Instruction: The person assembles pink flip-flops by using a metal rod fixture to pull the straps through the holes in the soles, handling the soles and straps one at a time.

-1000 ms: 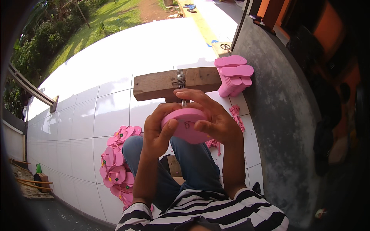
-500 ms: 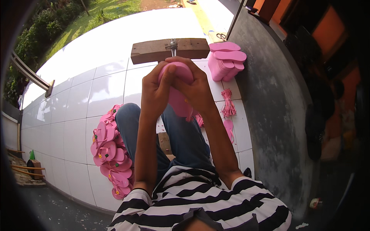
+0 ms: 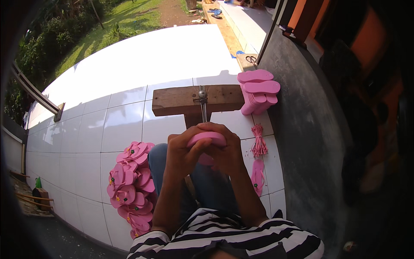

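At frame centre, the pink sandal sole [image 3: 206, 139] is best kept square to the metal spike [image 3: 203, 105] while gripped firmly by the closed left hand [image 3: 183, 151] and right hand [image 3: 226, 149].

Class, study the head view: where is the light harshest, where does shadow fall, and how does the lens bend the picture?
Head view: sun glares on the far white tiled floor, washing out detail; the right wall lies in deep shadow; tile lines curve toward the dark round rim; both hands, left hand and right hand, gripping the pink sandal, look sharp.
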The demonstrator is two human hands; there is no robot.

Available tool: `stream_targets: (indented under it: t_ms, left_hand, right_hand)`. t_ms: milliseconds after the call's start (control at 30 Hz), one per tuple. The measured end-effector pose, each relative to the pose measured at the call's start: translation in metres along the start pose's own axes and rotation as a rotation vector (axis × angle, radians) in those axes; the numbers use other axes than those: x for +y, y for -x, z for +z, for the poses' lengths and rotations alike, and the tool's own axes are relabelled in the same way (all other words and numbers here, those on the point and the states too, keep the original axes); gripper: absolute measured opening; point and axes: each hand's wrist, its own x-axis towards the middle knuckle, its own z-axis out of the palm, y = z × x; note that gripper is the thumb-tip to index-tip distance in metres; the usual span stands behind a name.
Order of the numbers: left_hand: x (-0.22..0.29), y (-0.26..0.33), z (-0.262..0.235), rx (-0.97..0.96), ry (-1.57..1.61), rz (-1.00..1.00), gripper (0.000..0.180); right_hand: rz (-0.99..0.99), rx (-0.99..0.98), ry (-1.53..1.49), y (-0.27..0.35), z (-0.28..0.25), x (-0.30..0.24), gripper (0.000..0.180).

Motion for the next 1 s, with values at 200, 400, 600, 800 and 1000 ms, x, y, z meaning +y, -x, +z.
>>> stream_targets:
  t_ms: [200, 400, 600, 800, 1000]
  left_hand:
    - [0.048, 0.031, -0.001, 0.039, -0.167, 0.011, 0.023]
    - [0.032, 0.085, -0.001, -0.188, 0.002, -0.291, 0.024]
    - [0.007, 0.08, -0.004, -0.123, -0.115, -0.415, 0.025]
    - [-0.008, 0.08, -0.007, -0.274, -0.34, -0.111, 0.023]
    - [-0.004, 0.067, -0.029, -0.226, -0.548, -0.07, 0.026]
  right_hand:
    - [-0.17, -0.089, -0.088, 0.03, 0.005, -0.024, 0.031]
    - [0.346, -0.013, 0.025, 0.098, 0.001, -0.036, 0.057]
    - [0.162, -0.002, 0.788, 0.104, 0.006, -0.032, 0.042]
    - [0.344, -0.279, 0.806, 0.101, 0.009, -0.008, 0.023]
    - [0.608, -0.178, -0.032, 0.115, 0.008, 0.01, 0.031]
